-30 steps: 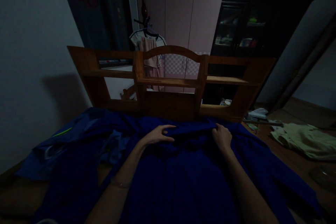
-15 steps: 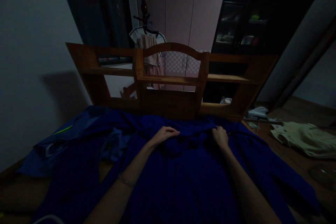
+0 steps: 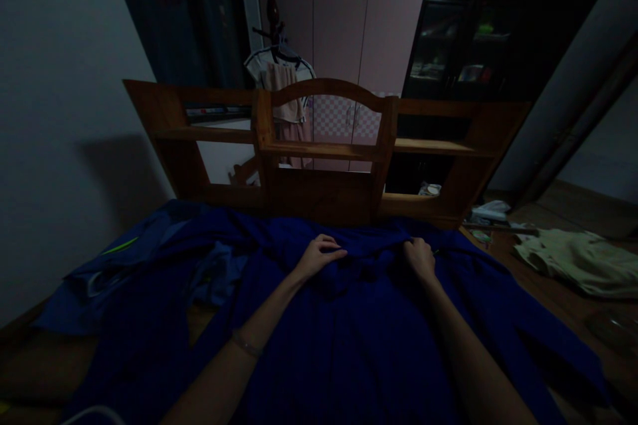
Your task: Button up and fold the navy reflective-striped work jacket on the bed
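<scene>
A dark blue garment point(image 3: 349, 345) lies spread over the surface in front of me. My left hand point(image 3: 320, 255) rests on its far edge with the fingers curled into the cloth. My right hand point(image 3: 419, 257) is closed on a fold of the same edge, a little to the right. Both hands sit just below a wooden headboard point(image 3: 323, 153) with open shelves. More blue clothing point(image 3: 134, 259) is bunched at the left.
A pale green cloth point(image 3: 578, 259) lies on the wooden floor at the right. Behind the headboard stand a pink wardrobe point(image 3: 343, 20), a dark glass cabinet point(image 3: 473, 40) and a coat stand with hanging clothes point(image 3: 279, 73). A grey wall closes the left side.
My left hand has slid to the right along the garment's far edge and its fingers have curled in. My right hand has stayed closed on the fold.
</scene>
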The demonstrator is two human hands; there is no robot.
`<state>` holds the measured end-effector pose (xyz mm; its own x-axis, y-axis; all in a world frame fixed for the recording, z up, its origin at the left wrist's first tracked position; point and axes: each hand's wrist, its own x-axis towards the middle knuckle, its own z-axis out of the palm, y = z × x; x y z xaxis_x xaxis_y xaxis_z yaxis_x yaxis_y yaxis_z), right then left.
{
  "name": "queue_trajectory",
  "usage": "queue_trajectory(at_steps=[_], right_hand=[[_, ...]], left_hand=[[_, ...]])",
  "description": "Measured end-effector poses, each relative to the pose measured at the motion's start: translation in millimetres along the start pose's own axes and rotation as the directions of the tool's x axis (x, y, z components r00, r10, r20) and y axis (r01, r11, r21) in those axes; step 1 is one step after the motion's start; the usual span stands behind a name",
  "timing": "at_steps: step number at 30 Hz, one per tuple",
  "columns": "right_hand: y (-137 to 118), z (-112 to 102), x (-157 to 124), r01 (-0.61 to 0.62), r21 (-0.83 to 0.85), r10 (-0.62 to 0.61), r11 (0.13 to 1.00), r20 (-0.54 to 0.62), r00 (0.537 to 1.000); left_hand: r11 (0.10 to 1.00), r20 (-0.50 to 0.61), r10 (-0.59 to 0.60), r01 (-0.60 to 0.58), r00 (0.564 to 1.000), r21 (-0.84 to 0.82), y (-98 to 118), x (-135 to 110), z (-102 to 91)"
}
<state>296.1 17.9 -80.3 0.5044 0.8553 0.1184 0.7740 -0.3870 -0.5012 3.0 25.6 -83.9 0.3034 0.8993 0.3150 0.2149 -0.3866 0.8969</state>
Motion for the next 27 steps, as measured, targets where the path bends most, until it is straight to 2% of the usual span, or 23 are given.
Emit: queue_trajectory(at_steps=[2,3,5,7,9,11,15,17,19,23,25,27], right_hand=[[-1,0,0,-0.003,-0.001,0.003,1.000,0.001,1.000],[-1,-1,0,-0.002,0.000,0.002,1.000,0.000,1.000],[-2,-1,-1,0.004,0.002,-0.004,1.000,-0.001,1.000],[-4,-2,-3,0.013,0.006,-0.013,1.000,-0.005,1.000],[-6,-3,-5,0.030,0.016,-0.030,0.999,-0.012,0.999],[-9,-4,-7,0.053,0.035,-0.052,0.998,-0.022,0.998],[-12,-5,-9,0.087,0.113,-0.082,0.990,-0.043,0.996],[-10,-5,-8,0.095,0.182,-0.088,0.979,-0.043,0.995],[-7,-5,-5,0.092,0.273,-0.089,0.958,-0.024,0.996],[-3,-2,2,0.011,0.516,-0.080,0.856,0.111,0.991],[-6,-3,5,-0.056,0.649,-0.094,0.758,0.194,0.977],[-16,-5,10,-0.106,0.774,-0.133,0.625,0.239,0.962]], left_hand=[[0.996,-0.106,0.078,-0.072,0.991,0.055,1,0,0.4],[0.997,-0.139,0.076,-0.070,0.987,0.045,2,1,0.5],[0.998,-0.163,-0.018,0.007,0.986,-0.062,2,1,1.0],[0.958,-0.121,-0.170,0.136,0.978,-0.251,2,1,2.5],[0.858,-0.068,-0.301,0.239,0.951,-0.455,2,0,4.8],[0.741,-0.034,-0.365,0.269,0.930,-0.615,4,-1,7.4],[0.560,0.068,-0.380,0.288,0.922,-0.776,10,-3,10.0],[0.529,0.090,-0.351,0.277,0.932,-0.802,14,-4,9.3],[0.538,0.060,-0.309,0.226,0.949,-0.812,16,-5,6.9],[0.565,-0.019,-0.248,0.129,0.968,-0.815,19,-4,-2.8],[0.555,-0.088,-0.228,0.056,0.970,-0.830,20,2,-8.7],[0.544,-0.152,-0.230,-0.003,0.961,-0.839,22,15,-13.9]])
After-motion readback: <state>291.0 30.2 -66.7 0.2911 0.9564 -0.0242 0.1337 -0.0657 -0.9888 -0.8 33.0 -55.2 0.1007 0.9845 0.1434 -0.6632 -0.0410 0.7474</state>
